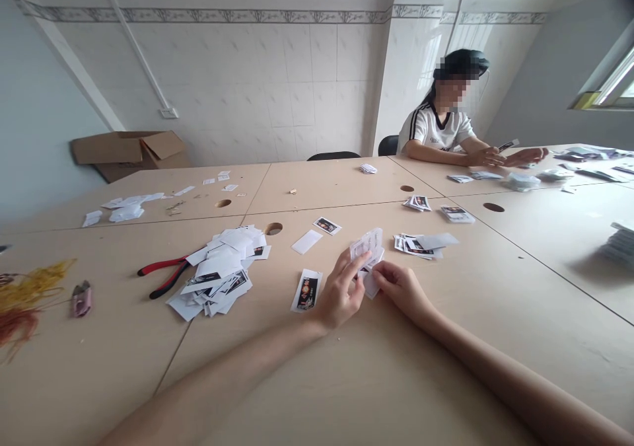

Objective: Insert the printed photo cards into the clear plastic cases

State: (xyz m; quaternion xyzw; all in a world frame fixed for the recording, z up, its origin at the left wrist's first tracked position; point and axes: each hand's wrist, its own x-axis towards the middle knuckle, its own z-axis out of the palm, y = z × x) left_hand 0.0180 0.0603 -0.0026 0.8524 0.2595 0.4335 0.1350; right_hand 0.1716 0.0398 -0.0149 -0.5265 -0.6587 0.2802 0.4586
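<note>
1. Several strands of yellow and orange cord (22,304) are laid at the far left of the pale wooden table (277,393), with a small pink object (81,298) placed just beside them; its kind cannot be told
2. Red-and-black-handled pliers (163,276) are set touching a loose heap of white paper slips (218,287), among which printed cards are mixed
3. One printed card (306,291) is lying just left of the left hand (339,292); a blank white slip (306,242) and a second printed card (327,225) are placed farther forward
4. A white folded packet (367,251) is held above the table between both hands: the left hand is closed on it, with fingers curled around its side, and the right hand (402,289) is pinching its lower edge; its contents cannot be made out
5. A fanned pile of printed cards (413,246) is lying near the right hand
6. At far right, a small card (508,145) is held up by a seated co-worker's hands (488,157)
</note>
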